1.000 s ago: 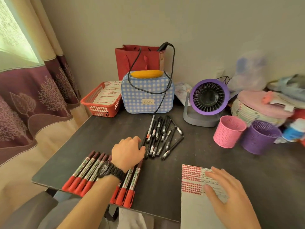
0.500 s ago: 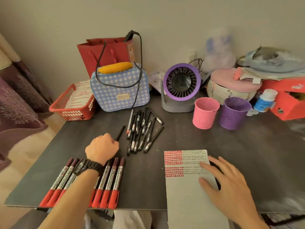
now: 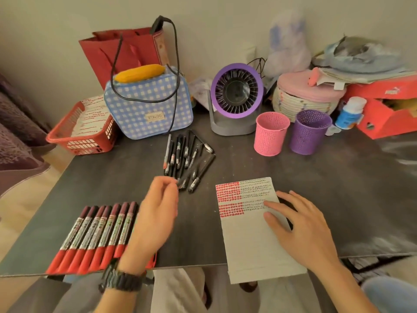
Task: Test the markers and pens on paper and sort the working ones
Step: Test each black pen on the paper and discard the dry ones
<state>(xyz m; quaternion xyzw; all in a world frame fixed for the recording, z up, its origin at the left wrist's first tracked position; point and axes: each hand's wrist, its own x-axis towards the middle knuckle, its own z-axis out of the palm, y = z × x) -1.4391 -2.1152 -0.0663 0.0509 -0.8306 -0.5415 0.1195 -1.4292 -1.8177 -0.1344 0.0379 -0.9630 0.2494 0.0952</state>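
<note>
black pens (image 3: 187, 159) in a heap, red markers (image 3: 99, 236) rowed nearby.
left hand (image 3: 155, 218) fingers bunched at the heap, pinch unclear; right hand (image 3: 302, 227) fingers spread on paper (image 3: 248, 245).

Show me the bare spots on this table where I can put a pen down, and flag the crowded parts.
Widest bare tabletop: right of the paper, in front of the pink cup and purple cup. Another patch lies between the red basket, the black pens and the red markers. The back edge is crowded: checked bag, fan, cups.
</note>
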